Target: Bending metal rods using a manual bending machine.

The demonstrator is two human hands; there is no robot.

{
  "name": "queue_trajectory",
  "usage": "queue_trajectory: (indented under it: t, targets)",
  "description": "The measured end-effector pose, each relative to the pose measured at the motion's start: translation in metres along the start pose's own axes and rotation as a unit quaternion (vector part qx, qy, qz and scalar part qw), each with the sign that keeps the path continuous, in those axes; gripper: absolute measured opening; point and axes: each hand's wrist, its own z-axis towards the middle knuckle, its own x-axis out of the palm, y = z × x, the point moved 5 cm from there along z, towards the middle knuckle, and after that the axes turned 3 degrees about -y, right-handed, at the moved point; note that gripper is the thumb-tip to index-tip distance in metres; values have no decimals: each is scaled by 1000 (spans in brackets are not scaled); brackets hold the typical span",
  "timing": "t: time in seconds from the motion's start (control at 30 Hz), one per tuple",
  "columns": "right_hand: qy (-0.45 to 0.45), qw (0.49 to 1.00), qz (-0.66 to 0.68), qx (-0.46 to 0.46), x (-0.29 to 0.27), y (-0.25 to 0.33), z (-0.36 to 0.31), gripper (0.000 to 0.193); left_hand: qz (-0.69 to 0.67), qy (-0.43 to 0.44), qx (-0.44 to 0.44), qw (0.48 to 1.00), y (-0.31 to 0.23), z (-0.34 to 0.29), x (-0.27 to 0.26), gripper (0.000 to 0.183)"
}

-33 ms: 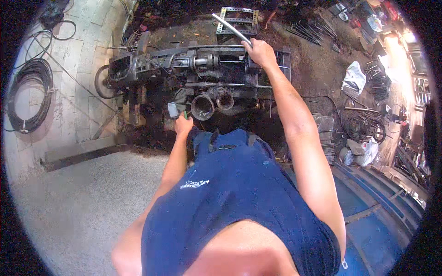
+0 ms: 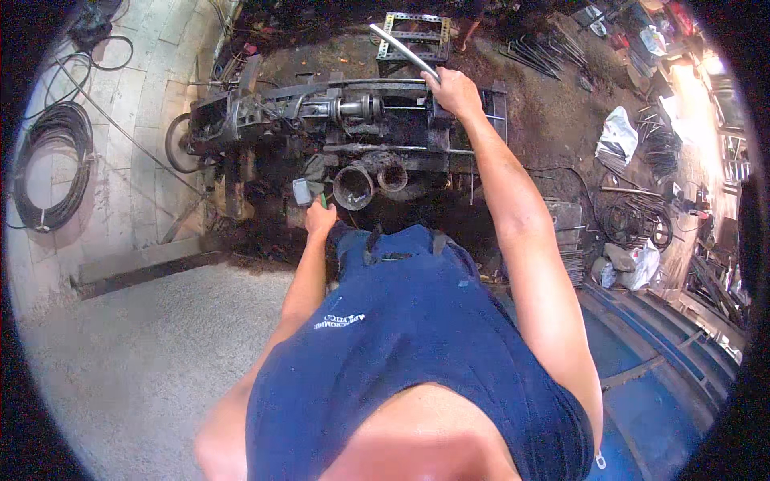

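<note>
A dark, greasy machine (image 2: 281,112) with a metal spindle (image 2: 353,108) lies across in front of me. My right hand (image 2: 457,92) is wrapped round the lower end of a straight silvery metal bar (image 2: 405,52), which slants up to the left over the machine's far side. Lower down, my left hand (image 2: 321,216) is closed round a thin green handle (image 2: 322,198). What the handle joins is hard to make out. Just beside it is a small pale grey box (image 2: 301,192). Two round open metal cups (image 2: 353,187) sit at the machine's near side, right of that hand.
A perforated metal frame (image 2: 413,36) stands behind the machine. Coiled black cable (image 2: 52,164) lies at the left on pale tiles. Bundled rods (image 2: 545,56), white bags (image 2: 618,136) and wire coils (image 2: 638,220) lie at the right. Blue metal panels (image 2: 658,401) are at the lower right.
Both hands keep their places and grips. The spindle's bright middle section looks darker, and its collars show differently than before.
</note>
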Motion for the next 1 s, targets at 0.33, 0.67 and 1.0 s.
queue_trajectory:
  t: [0.33, 0.67, 1.0]
  targets:
    - [-5, 1000, 11, 0, 6, -2, 1, 53, 8, 22, -28, 999, -2, 1, -3, 47]
    - [10, 1000, 13, 11, 2, -3, 0, 54, 4, 34, -4, 999, 0, 5, 2, 52]
    - [-3, 1000, 28, -3, 6, 1, 3, 53, 23, 41, -2, 999, -1, 3, 0, 52]
